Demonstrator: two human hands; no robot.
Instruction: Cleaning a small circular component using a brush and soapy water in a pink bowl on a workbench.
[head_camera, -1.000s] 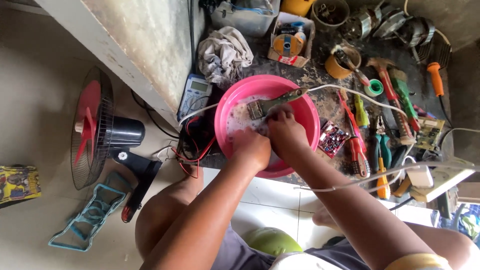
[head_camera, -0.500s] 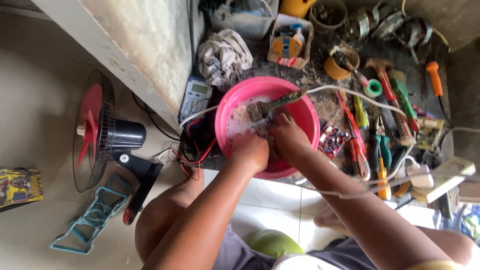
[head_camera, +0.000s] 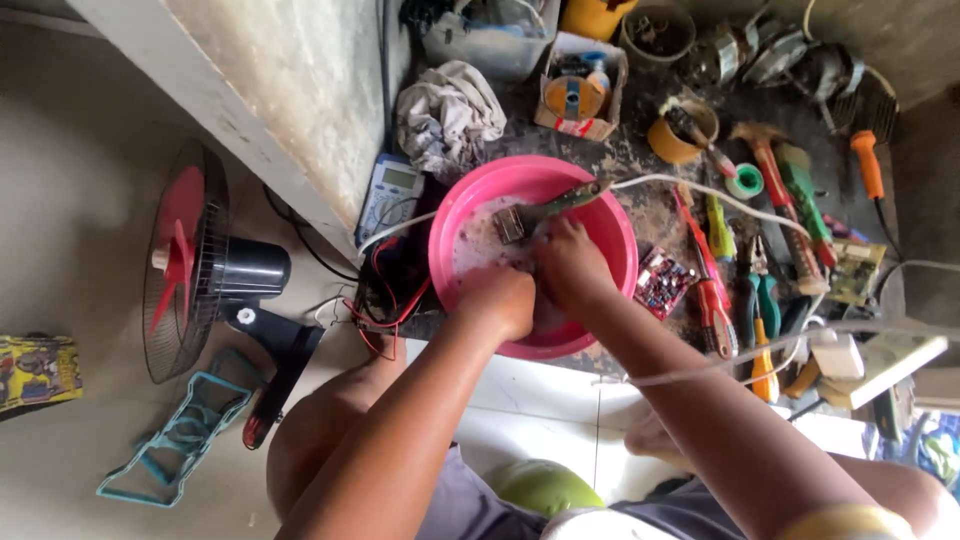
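**Both hands in pink basin, brush at work**

Pink basin (head_camera: 610, 215) sits just above frame centre on a dirty floor, holding cloudy liquid. Both forearms enter from the bottom edge and meet inside it.

Left hand (head_camera: 500, 300): curled closed over something low in the basin; the object under it is hidden, so what it grips cannot be told.

Right hand (head_camera: 572, 268): fingers closed around the handle end of a paintbrush (head_camera: 545, 212). Brush lies tilted, bristle head toward the left inside the basin, handle pointing up and right across the rim.

Surroundings:
- red-bladed fan (head_camera: 190, 265) lying on its side at left, wire guard on
- blue plastic frame (head_camera: 170, 440) at lower left, on the floor
- multimeter (head_camera: 392, 195) just left of the basin, touching a crumpled rag (head_camera: 447, 115) above it
- red and black wires (head_camera: 385, 300) at the basin's left edge
- small circuit board (head_camera: 662, 283) just right of the basin
- pliers and screwdrivers (head_camera: 735, 285) spread at right
- white cable (head_camera: 720, 195) running from the basin rim toward the right edge
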